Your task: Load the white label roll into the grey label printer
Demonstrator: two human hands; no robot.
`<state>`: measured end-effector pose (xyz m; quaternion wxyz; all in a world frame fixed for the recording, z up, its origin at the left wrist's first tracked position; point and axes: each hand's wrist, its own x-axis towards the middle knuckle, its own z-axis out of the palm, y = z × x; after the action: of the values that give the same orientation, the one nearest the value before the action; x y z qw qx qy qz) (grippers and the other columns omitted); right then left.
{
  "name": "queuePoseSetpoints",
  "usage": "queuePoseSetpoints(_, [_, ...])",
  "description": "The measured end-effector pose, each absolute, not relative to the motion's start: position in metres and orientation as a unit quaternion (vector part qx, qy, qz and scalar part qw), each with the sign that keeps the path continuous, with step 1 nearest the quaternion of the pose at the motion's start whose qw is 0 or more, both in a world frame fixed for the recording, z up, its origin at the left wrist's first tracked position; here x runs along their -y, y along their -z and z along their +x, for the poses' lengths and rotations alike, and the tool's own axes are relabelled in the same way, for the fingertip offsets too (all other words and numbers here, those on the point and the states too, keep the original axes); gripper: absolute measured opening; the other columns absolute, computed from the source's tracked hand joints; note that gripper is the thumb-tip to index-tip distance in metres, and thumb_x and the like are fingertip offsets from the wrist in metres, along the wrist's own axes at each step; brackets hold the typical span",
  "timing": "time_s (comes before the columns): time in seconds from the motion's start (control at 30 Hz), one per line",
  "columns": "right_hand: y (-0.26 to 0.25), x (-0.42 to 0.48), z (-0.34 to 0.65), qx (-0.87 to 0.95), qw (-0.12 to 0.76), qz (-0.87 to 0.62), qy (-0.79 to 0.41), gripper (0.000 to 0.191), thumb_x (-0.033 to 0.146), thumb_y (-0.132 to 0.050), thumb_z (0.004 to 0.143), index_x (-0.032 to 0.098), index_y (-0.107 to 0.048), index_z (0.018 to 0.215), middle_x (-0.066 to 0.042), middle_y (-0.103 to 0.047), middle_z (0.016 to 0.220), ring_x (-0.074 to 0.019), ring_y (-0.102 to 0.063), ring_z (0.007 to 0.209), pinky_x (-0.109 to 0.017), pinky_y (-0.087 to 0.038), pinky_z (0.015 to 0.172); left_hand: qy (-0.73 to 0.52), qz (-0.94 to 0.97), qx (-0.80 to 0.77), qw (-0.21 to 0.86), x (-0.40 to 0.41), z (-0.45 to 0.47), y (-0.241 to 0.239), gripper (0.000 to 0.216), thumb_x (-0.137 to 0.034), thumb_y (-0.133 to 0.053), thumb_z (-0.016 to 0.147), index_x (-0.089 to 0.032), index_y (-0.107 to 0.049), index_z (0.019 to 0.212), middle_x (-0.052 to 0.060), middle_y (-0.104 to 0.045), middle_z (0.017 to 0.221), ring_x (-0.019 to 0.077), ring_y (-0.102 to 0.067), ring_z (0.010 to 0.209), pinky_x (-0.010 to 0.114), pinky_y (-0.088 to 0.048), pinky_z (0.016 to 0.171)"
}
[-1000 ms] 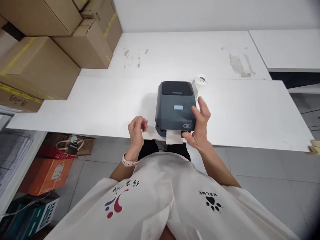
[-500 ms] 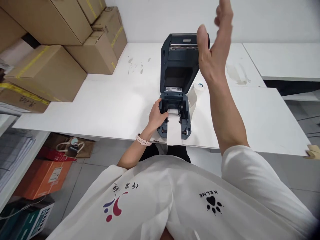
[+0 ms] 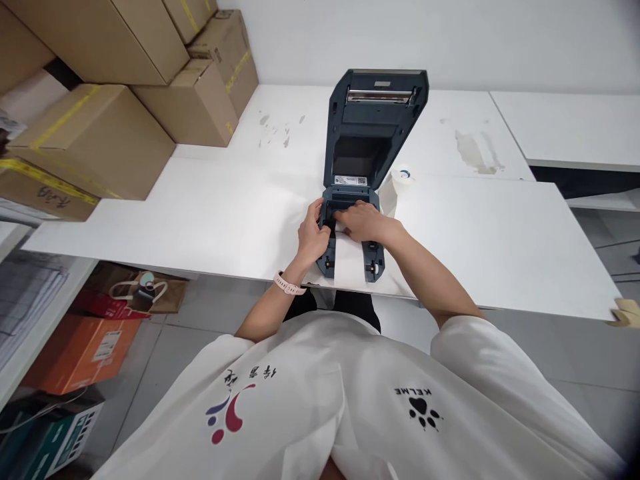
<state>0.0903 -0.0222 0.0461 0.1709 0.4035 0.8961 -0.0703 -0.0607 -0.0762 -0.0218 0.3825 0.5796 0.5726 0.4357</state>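
Observation:
A dark grey label printer (image 3: 373, 127) stands at the near edge of the white table (image 3: 500, 240), its lid raised upright. A strip of white label paper (image 3: 349, 262) runs out of its open bay toward me. My left hand (image 3: 313, 235) rests on the bay's left side, fingers curled against the inner guide. My right hand (image 3: 364, 221) lies across the bay over the paper, fingers bent down onto it. A white paper roll (image 3: 397, 183) stands just right of the printer.
Stacked cardboard boxes (image 3: 125, 100) fill the table's back left. A second white table (image 3: 565, 123) adjoins at the right. Under the table on the left sit an orange box (image 3: 80, 353), a brown bag (image 3: 140, 293) and a green carton (image 3: 55, 440).
The printer lid was shut a second ago; my right hand lifted it open, then came down into the bay. My left hand moved from the table edge into the bay's left side.

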Motion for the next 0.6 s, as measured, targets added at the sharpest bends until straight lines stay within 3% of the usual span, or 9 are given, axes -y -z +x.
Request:
queuePoseSetpoints(0.1, [-0.055, 0.017, 0.104, -0.912, 0.116, 0.354, 0.172, 0.040, 0.017, -0.062, 0.087, 0.016, -0.069, 0.127, -0.016, -0.075, 0.121, -0.0341, -0.071, 0.107, -0.042, -0.052, 0.088, -0.451, 0.569, -0.564, 0.393, 0.076, -0.061, 0.024, 0.073, -0.008, -0.052, 0.079, -0.031, -0.042, 0.148, 0.006, -0.061, 0.150, 0.0274, -0.056, 0.140, 0.048, -0.047, 0.113])
queuePoseSetpoints(0.2, [-0.077, 0.028, 0.152, -0.901, -0.035, 0.277, 0.331, 0.046, 0.039, -0.067, 0.090, 0.027, -0.067, 0.134, -0.008, -0.073, 0.128, -0.0294, -0.069, 0.109, -0.042, -0.055, 0.091, -0.463, 0.561, -0.553, 0.406, 0.076, -0.062, 0.025, 0.072, -0.010, -0.053, 0.081, -0.031, -0.042, 0.148, 0.006, -0.059, 0.152, 0.0272, -0.057, 0.140, 0.046, -0.049, 0.111])
queuePoseSetpoints(0.27, [-0.087, 0.044, 0.198, -0.865, -0.140, 0.279, 0.393, 0.042, 0.051, -0.071, 0.087, 0.033, -0.071, 0.126, -0.005, -0.074, 0.124, -0.0286, -0.070, 0.109, -0.044, -0.056, 0.095, -0.464, 0.555, -0.551, 0.416, 0.077, -0.063, 0.025, 0.071, -0.011, -0.054, 0.082, -0.032, -0.041, 0.149, 0.007, -0.057, 0.154, 0.0268, -0.056, 0.141, 0.044, -0.050, 0.110])
queuePoseSetpoints(0.37, [-0.080, 0.065, 0.260, -0.789, -0.239, 0.389, 0.411, 0.033, 0.055, -0.077, 0.082, 0.038, -0.076, 0.110, -0.005, -0.075, 0.113, -0.0306, -0.069, 0.109, -0.050, -0.054, 0.101, -0.460, 0.547, -0.557, 0.423, 0.079, -0.062, 0.025, 0.071, -0.012, -0.055, 0.083, -0.033, -0.040, 0.150, 0.006, -0.056, 0.155, 0.0266, -0.055, 0.141, 0.043, -0.051, 0.108])
queuePoseSetpoints(0.47, [-0.041, 0.064, 0.293, -0.694, -0.313, 0.523, 0.383, 0.033, 0.052, -0.084, 0.075, 0.036, -0.075, 0.102, -0.004, -0.075, 0.114, -0.0324, -0.068, 0.112, -0.055, -0.050, 0.108, -0.458, 0.546, -0.561, 0.421, 0.079, -0.062, 0.024, 0.071, -0.012, -0.055, 0.083, -0.034, -0.041, 0.149, 0.006, -0.055, 0.156, 0.0264, -0.055, 0.141, 0.043, -0.051, 0.108])
queuePoseSetpoints(0.6, [0.017, 0.037, 0.296, -0.599, -0.382, 0.587, 0.388, 0.045, 0.046, -0.090, 0.060, 0.028, -0.073, 0.098, -0.006, -0.074, 0.112, -0.0262, -0.071, 0.095, -0.049, -0.059, 0.095, -0.462, 0.561, -0.550, 0.412, 0.077, -0.061, 0.027, 0.071, -0.013, -0.053, 0.084, -0.032, -0.039, 0.150, 0.007, -0.058, 0.154, 0.0255, -0.056, 0.141, 0.043, -0.050, 0.108])
